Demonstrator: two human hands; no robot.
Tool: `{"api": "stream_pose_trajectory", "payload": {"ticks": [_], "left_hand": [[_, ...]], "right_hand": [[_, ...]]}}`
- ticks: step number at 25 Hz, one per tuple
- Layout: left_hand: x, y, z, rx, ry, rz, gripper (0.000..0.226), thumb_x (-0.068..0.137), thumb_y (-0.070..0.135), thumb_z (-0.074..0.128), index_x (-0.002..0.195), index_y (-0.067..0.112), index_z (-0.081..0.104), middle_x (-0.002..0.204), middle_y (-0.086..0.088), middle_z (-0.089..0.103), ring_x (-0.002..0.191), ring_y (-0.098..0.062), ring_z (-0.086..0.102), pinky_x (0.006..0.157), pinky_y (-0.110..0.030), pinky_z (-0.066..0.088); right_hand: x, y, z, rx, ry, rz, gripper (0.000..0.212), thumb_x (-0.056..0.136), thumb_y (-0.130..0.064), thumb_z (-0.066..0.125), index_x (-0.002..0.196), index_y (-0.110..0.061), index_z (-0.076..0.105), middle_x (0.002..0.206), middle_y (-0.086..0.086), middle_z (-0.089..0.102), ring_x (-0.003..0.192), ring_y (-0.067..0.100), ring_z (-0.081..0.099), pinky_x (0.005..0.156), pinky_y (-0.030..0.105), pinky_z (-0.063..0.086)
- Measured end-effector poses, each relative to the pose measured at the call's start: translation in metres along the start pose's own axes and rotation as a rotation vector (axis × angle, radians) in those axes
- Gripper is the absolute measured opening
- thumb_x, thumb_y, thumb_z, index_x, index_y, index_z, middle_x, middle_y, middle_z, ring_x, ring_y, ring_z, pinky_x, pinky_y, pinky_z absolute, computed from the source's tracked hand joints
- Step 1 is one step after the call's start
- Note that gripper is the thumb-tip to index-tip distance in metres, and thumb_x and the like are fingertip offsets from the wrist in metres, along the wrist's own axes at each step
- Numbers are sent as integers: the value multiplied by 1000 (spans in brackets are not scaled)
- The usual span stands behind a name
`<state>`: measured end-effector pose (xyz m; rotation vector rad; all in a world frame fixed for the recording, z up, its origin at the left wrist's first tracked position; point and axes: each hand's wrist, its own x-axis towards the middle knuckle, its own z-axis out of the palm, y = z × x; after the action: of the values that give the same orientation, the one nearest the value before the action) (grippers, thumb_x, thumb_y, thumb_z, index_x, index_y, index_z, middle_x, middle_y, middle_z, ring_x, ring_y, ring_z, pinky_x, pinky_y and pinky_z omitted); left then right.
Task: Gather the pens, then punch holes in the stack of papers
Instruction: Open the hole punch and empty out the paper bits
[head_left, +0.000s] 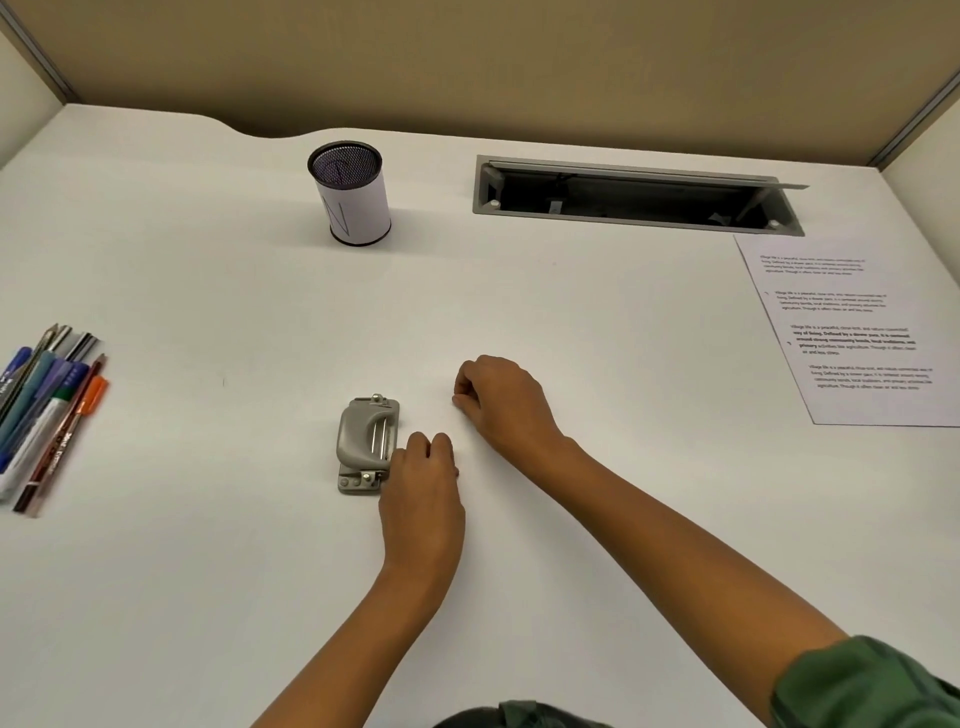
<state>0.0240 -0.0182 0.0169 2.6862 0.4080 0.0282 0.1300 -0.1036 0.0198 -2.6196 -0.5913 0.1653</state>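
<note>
Several pens and markers (41, 410) lie side by side at the left edge of the white desk (208, 519). A grey hole punch (366, 441) sits at the middle front. My left hand (423, 483) rests on the desk just right of the punch, fingertips at its right edge, holding nothing. My right hand (498, 400) rests on the desk further right, fingers curled under with nothing in them. The stack of printed papers (852, 332) lies at the far right, partly cut off by the frame.
A black mesh pen cup (350, 195) with a white paper wrap stands upright at the back middle. An open grey cable tray (634, 195) is set into the desk at the back right. Tan partition walls enclose the desk.
</note>
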Motion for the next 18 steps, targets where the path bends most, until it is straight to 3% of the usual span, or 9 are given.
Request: {"api": "stream_pose_trajectory", "payload": {"ticks": [4,7,9,13,16,18], "left_hand": [[-1,-1,-2,-8,-27,22,22,85,-7,41,98,8,52,95,-7,50,85,-22,48,56,-27,29],[-4,-6,-10,-228,-38,-16,35,71,-20,37,82,11,48,81,0,48,71,-10,46,50,-21,27],[-6,-9,-18,-384,-16,-126,37,71,-22,35,76,14,44,75,4,53,68,-6,48,55,-17,31],[-10,-13,-35,-517,73,-214,26,88,-7,50,85,19,54,78,11,60,73,1,59,62,-18,45],[-11,-20,-47,-535,135,-208,14,91,6,57,91,18,63,81,7,66,75,-13,64,68,-29,52],[-10,-25,-52,-521,166,-207,11,90,8,59,92,16,67,83,3,68,78,-17,65,71,-28,49]], "right_hand": [[-1,-1,2,-10,-18,2,12,93,-17,53,97,-8,60,99,5,64,91,22,57,77,37,50],[-7,2,5,-22,25,23,14,96,-15,46,100,-6,56,98,8,61,84,27,58,74,39,48],[-11,6,7,-20,67,31,13,97,-13,44,100,-6,55,97,8,60,80,28,58,72,40,48],[-12,9,5,61,132,29,12,96,-12,48,101,-8,58,97,8,60,79,27,58,72,39,48],[-10,5,4,81,124,34,12,93,-20,55,100,-14,63,97,0,61,81,20,60,69,36,49],[-8,2,4,60,114,34,11,91,-23,58,96,-17,65,97,-3,62,82,18,61,67,34,49]]}}
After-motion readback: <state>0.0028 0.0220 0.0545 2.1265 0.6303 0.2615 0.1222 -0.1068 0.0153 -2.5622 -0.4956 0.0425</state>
